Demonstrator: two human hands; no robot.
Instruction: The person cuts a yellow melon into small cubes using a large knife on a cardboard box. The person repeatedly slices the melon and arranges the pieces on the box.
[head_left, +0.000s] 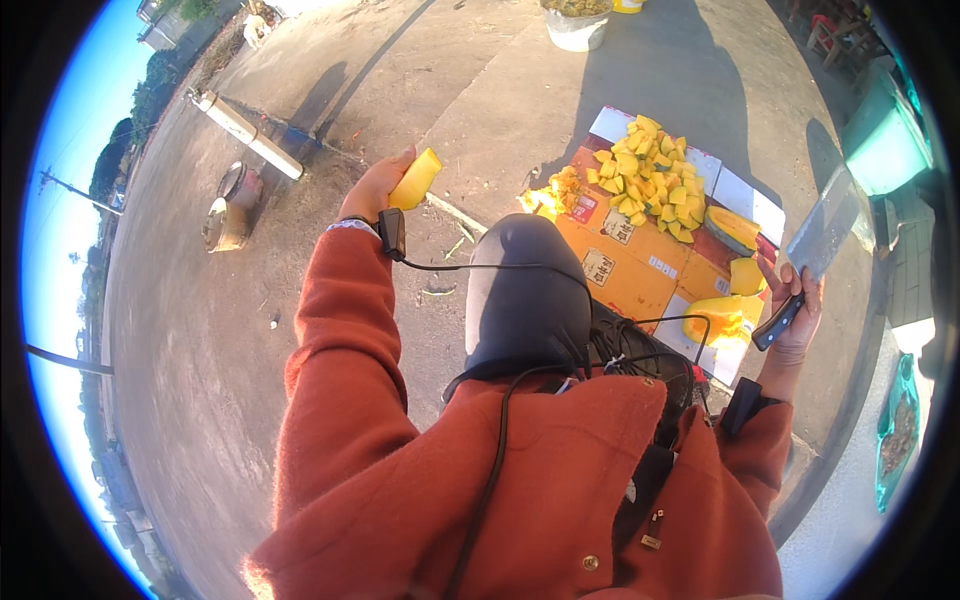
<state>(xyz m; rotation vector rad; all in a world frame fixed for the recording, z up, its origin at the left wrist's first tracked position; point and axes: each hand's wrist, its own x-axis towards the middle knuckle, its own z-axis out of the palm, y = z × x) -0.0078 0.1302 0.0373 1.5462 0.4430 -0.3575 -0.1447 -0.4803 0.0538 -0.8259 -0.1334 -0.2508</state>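
My left hand (381, 182) grips a thick slice of pumpkin (417, 180), held out to the left of my knee. In my right hand (802, 307) is a cleaver (825, 221), held by its black riveted handle with the broad blade pointing away from me. Between the hands, a flattened cardboard box (637, 259) lies on the ground. On it sits a heap of cut pumpkin chunks (652, 176), with stringy pumpkin pulp (559, 193) to its left. Larger pumpkin pieces lie along the right side: a green-skinned wedge (732, 229), a smaller piece (746, 277) and a hollowed section (712, 318).
A white bucket (576, 26) with yellowish contents stands beyond the cardboard. At the right is a turquoise tub (885, 131). A pale pipe (251, 136) and two small buckets (226, 225) are on the concrete at left. A black cable (480, 266) runs from my left wrist across my knee.
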